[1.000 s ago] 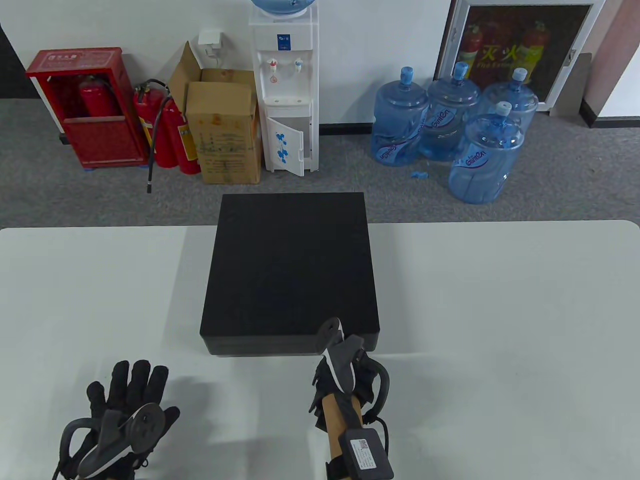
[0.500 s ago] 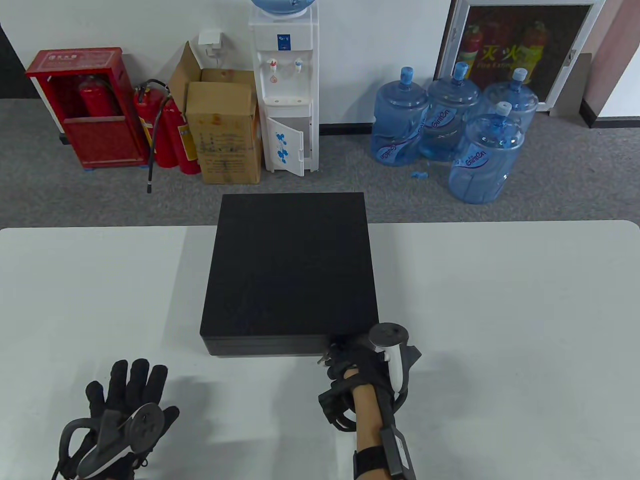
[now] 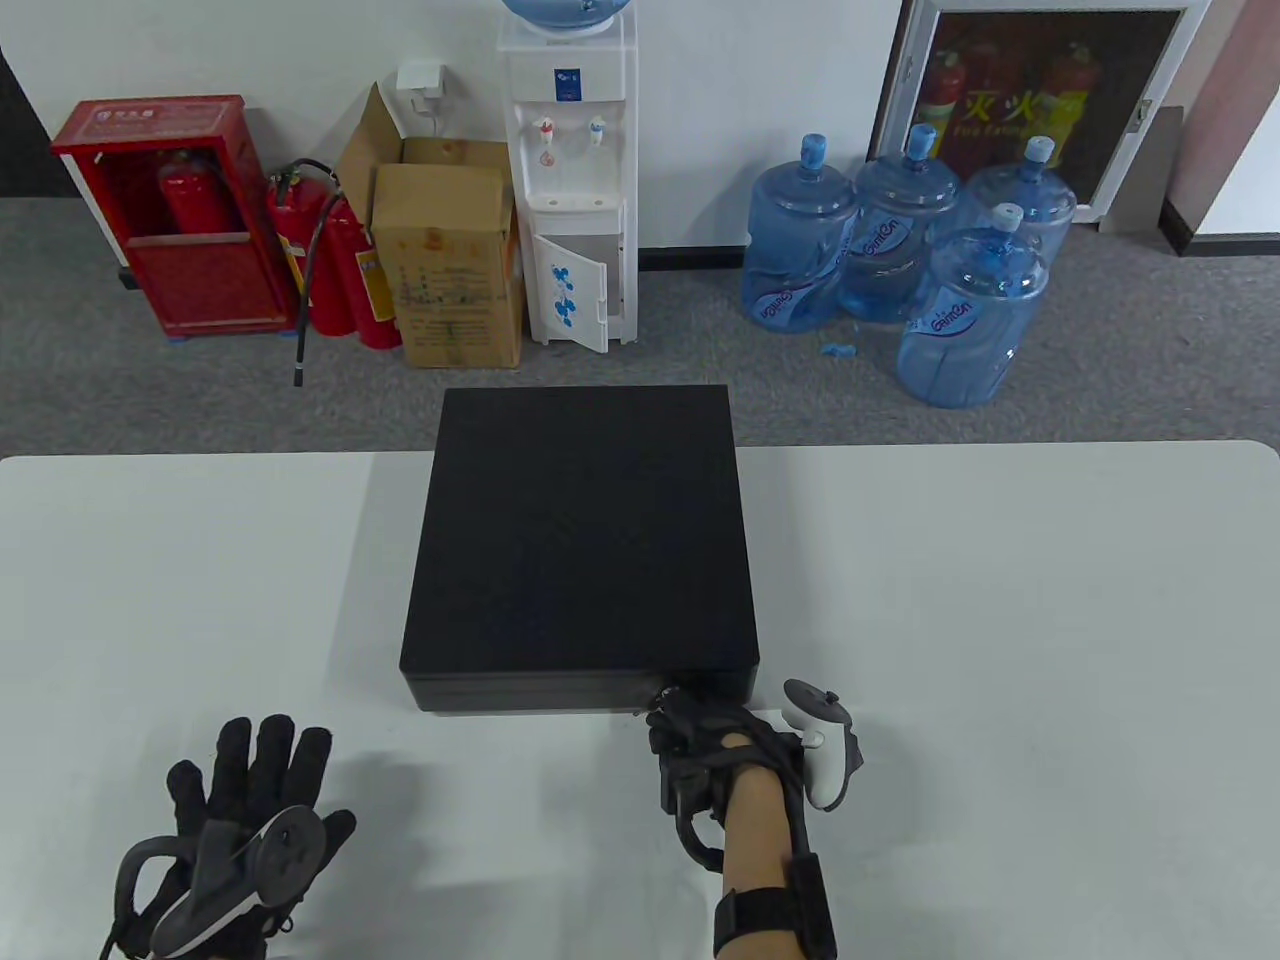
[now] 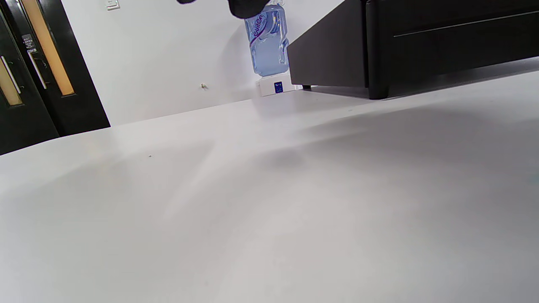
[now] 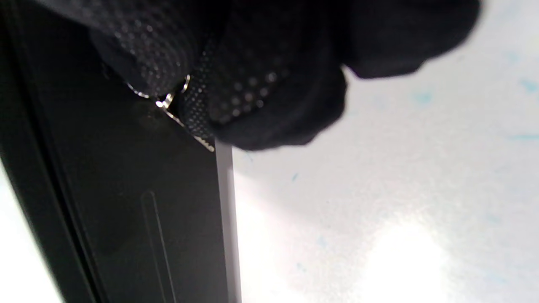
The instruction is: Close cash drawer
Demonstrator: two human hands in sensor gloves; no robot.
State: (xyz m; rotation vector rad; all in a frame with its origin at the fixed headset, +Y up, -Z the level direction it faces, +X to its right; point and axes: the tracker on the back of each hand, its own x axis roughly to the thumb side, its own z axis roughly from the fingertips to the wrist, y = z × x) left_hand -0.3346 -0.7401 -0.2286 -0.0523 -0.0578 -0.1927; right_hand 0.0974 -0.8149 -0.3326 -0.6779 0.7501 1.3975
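Observation:
The black cash drawer [image 3: 580, 530] sits mid-table with its drawer front flush with the case; it also shows in the left wrist view [image 4: 421, 38] and the right wrist view [image 5: 126, 202]. My right hand [image 3: 668, 705] is at the right part of the front face, and its fingers [image 5: 236, 97] pinch a small metal key [image 5: 166, 101] against the front. The lock itself is hidden by the glove. My left hand [image 3: 250, 790] rests flat on the table at the front left with its fingers spread, apart from the drawer. Only a fingertip [image 4: 244, 6] shows in its wrist view.
The white table [image 3: 1000, 600] stretches out on both sides of the drawer. On the floor beyond its far edge stand a water dispenser [image 3: 575, 180], a cardboard box [image 3: 450, 260], fire extinguishers [image 3: 340, 260] and several blue water bottles [image 3: 900, 250].
My right hand has rolled clockwise at the drawer front; its tracker swung from above the wrist over to the right side. The left hand has not moved.

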